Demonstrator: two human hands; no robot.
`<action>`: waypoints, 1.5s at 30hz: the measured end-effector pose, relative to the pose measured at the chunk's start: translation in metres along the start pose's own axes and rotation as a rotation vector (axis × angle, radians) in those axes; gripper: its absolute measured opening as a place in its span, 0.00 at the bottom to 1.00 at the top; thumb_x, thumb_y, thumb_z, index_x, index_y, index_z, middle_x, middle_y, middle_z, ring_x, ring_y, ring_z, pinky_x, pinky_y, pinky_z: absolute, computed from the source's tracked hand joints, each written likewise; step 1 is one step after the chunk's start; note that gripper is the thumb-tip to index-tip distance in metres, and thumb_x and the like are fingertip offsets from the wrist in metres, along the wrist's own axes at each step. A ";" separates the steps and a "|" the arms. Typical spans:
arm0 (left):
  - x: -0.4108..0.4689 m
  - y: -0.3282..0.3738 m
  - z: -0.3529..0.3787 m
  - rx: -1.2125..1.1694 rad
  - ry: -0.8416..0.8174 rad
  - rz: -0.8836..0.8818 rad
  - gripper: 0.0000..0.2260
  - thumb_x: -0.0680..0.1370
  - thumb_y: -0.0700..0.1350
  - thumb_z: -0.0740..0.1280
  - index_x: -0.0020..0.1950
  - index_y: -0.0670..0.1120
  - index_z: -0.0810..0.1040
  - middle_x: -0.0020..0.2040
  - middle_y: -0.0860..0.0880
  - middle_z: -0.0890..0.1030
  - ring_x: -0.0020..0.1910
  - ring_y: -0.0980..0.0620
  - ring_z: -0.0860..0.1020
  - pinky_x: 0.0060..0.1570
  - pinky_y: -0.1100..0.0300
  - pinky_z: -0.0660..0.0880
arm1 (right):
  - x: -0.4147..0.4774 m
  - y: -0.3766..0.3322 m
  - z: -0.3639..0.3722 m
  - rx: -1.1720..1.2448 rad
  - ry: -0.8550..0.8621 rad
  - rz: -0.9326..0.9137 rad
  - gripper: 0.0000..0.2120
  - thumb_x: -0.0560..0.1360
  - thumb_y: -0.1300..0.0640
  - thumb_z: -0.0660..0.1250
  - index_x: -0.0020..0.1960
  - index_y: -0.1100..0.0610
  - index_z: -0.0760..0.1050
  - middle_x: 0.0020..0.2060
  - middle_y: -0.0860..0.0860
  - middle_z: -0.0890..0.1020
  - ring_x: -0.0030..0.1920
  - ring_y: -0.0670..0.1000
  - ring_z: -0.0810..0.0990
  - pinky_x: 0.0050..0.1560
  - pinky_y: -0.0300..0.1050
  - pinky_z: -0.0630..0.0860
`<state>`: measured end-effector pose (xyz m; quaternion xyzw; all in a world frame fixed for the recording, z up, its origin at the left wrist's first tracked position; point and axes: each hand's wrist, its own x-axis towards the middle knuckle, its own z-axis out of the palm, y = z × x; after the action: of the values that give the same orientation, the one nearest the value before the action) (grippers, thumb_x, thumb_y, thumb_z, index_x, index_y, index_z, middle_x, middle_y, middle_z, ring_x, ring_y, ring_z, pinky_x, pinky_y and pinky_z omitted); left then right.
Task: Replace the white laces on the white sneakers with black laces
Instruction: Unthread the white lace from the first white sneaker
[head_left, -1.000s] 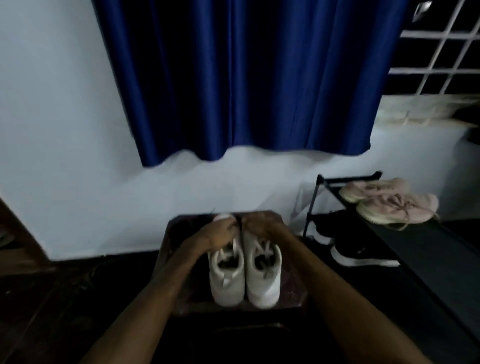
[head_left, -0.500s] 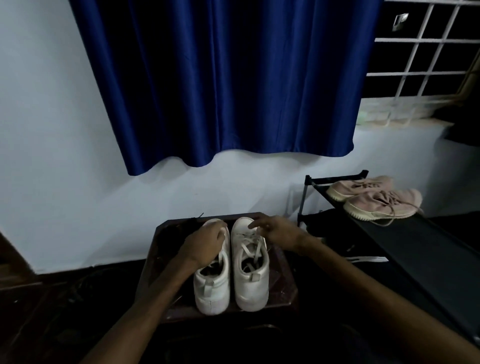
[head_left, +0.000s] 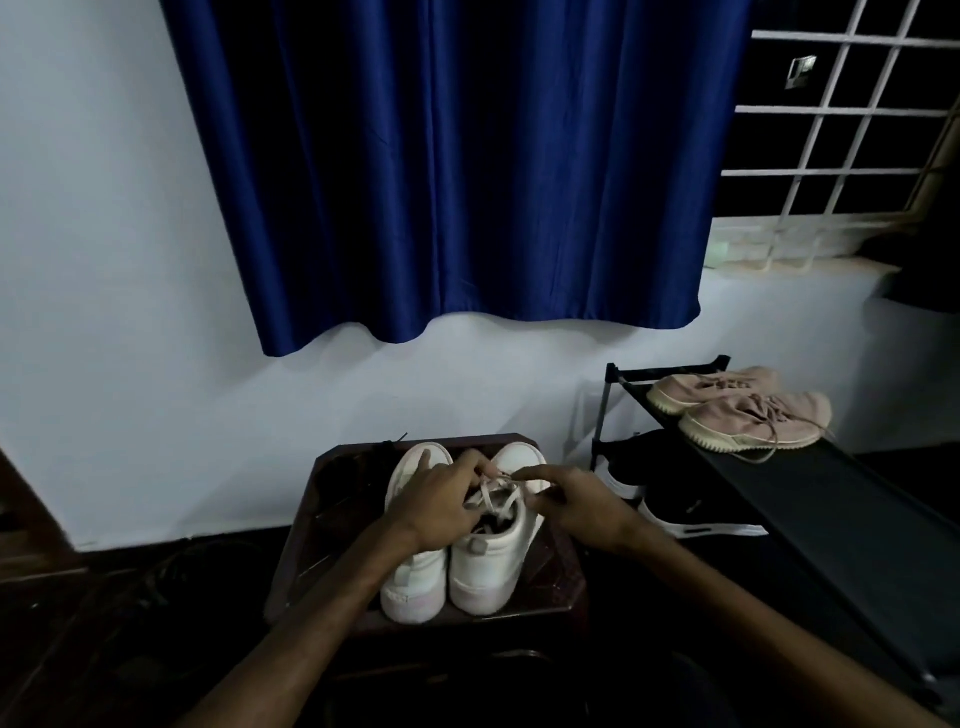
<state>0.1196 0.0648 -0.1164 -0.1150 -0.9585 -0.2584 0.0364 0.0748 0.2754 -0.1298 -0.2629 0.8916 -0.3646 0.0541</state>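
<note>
- Home, probably a bedroom or entry corner; the light is dim, so it is hard to tell.
- Dark blue satin curtain (head_left: 457, 171) hangs beside a white-barred window grille (head_left: 841, 130) on a plain white painted wall (head_left: 104, 260).
- Low black metal shoe rack (head_left: 810, 499) holds pale pink lace-up sneakers (head_left: 753, 415) and black white-soled sneakers (head_left: 675, 499).

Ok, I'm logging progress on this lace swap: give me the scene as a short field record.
surface: dark stool
shoes: left white sneaker and right white sneaker, side by side, heels toward camera
laces: white laces in the right sneaker, not yet removed
left hand: pinches the white laces
right hand: pinches the white laces
nearby: pink sneakers on shoe rack
</note>
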 end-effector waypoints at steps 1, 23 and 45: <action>0.002 0.003 0.002 -0.028 0.013 -0.008 0.16 0.74 0.43 0.68 0.59 0.55 0.70 0.54 0.55 0.83 0.53 0.54 0.79 0.67 0.50 0.64 | -0.004 0.004 0.000 0.045 0.008 0.001 0.17 0.77 0.56 0.68 0.65 0.49 0.76 0.51 0.45 0.82 0.48 0.40 0.81 0.46 0.30 0.76; 0.019 0.025 0.000 -0.800 0.160 -0.214 0.08 0.82 0.44 0.61 0.47 0.44 0.77 0.44 0.45 0.79 0.38 0.59 0.78 0.37 0.64 0.78 | -0.005 -0.010 -0.001 -0.090 0.110 -0.116 0.12 0.71 0.62 0.70 0.52 0.52 0.79 0.38 0.41 0.80 0.41 0.41 0.81 0.39 0.26 0.70; 0.030 -0.042 -0.116 -0.464 0.340 -0.417 0.09 0.80 0.48 0.64 0.54 0.43 0.75 0.41 0.47 0.78 0.33 0.51 0.72 0.32 0.60 0.67 | 0.076 -0.100 -0.096 0.777 0.339 0.274 0.15 0.83 0.51 0.54 0.50 0.57 0.76 0.39 0.52 0.81 0.38 0.51 0.80 0.45 0.47 0.78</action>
<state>0.0819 -0.0226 -0.0328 0.1227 -0.8572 -0.4868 0.1148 0.0245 0.2369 0.0149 -0.0391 0.7114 -0.7000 0.0496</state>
